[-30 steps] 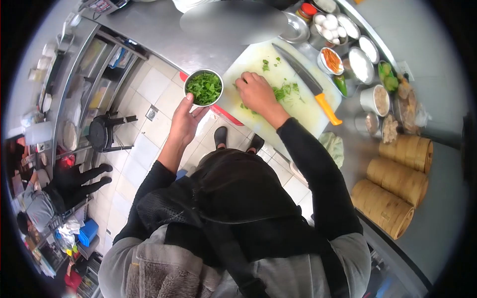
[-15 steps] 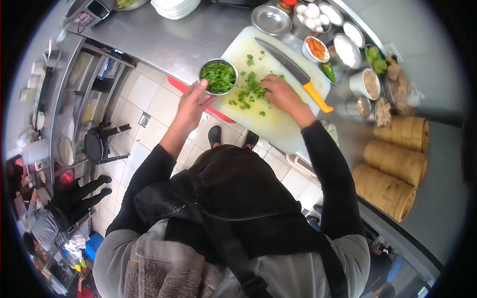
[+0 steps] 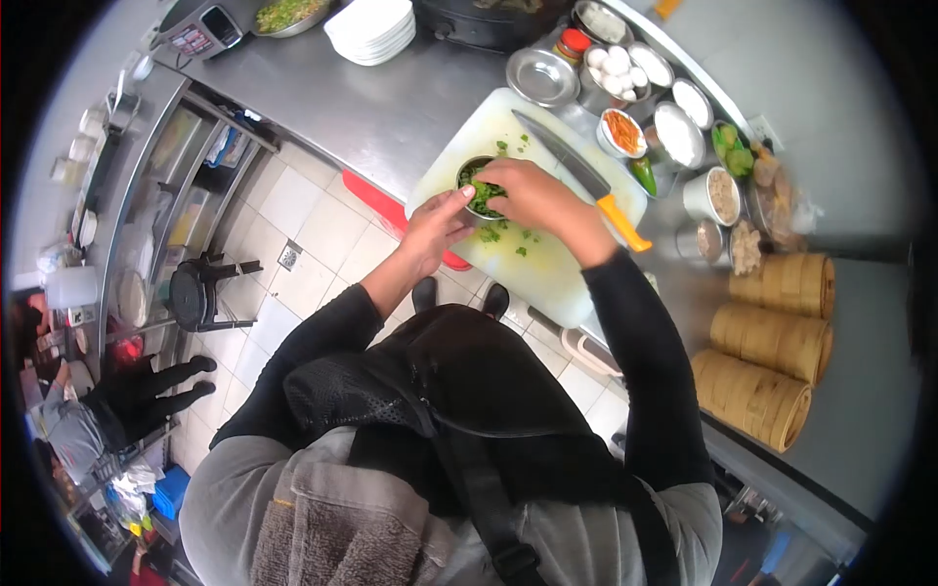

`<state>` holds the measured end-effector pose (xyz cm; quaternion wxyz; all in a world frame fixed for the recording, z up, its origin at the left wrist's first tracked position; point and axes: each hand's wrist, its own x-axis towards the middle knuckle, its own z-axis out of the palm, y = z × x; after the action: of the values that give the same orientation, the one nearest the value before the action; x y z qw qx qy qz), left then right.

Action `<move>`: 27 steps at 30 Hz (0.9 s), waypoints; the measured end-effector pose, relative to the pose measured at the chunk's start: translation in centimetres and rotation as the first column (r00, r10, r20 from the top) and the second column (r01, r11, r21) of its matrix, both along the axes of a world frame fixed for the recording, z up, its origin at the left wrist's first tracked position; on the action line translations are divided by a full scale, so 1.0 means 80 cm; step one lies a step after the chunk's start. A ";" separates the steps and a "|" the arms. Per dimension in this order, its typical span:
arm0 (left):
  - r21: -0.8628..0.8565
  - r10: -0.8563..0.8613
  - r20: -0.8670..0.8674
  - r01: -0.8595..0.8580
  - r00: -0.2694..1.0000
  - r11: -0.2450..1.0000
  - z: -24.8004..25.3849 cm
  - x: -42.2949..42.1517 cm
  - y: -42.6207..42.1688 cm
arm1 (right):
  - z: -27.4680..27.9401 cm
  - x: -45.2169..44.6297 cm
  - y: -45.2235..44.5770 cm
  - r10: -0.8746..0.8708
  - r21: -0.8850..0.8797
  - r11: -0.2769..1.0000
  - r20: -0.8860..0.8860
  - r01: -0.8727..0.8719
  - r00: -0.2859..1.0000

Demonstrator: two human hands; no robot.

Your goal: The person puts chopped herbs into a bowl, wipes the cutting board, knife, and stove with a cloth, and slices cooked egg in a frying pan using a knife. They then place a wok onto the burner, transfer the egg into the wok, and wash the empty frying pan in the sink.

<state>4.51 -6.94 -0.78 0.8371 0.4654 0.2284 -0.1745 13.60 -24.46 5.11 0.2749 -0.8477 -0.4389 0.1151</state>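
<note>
My left hand (image 3: 436, 230) holds a round metal cup of chopped green herbs (image 3: 481, 201) over the left part of the cutting board (image 3: 557, 278). Over the cup's mouth is my right hand (image 3: 532, 192), its fingers bent down at the herbs; whether they pinch any is hidden. Herb scraps (image 3: 522, 251) lie on the board below and above the cup. A large knife with a yellow handle (image 3: 623, 223) rests along the board's right side, its blade pointing up and left.
Beyond the board stand a metal bowl (image 3: 542, 77), a bowl of eggs (image 3: 617, 70) and shredded carrot (image 3: 622, 133). Bamboo steamers (image 3: 750, 398) are at right, stacked white plates (image 3: 370, 31) at top. A black stool (image 3: 192, 294) and another person (image 3: 88, 423) are at left.
My left hand has brought the cup right, over the board. My right hand has moved from the herb pile to the cup's mouth, and fewer herbs lie on the board.
</note>
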 end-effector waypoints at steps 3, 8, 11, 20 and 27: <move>0.000 0.000 0.015 0.000 1.000 1.000 0.002 -0.008 0.007 | 0.033 -0.001 -0.008 -0.039 0.109 0.993 0.044 0.034 0.998; 0.009 0.030 0.038 -0.030 0.999 1.000 0.016 -0.009 0.002 | 0.010 -0.003 0.010 0.000 0.113 0.994 -0.024 0.002 1.000; -0.053 0.032 0.015 -0.031 0.999 0.998 -0.009 -0.006 0.003 | -0.011 -0.010 0.020 -0.040 0.097 0.995 0.029 0.037 0.999; -0.066 0.100 0.041 -0.097 0.994 0.993 0.001 -0.022 0.033 | -0.001 -0.009 -0.071 -0.380 0.025 0.901 -0.439 0.434 0.814; 0.051 0.212 0.066 -0.215 0.975 0.975 -0.009 -0.031 0.061 | -0.122 -0.055 -0.069 -0.611 0.196 0.761 -0.103 0.618 0.785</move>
<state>2.06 -2.04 -1.53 0.8437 0.4672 0.2568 -0.0628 9.21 -29.95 -4.67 0.3964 -0.9068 -0.1426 -0.0165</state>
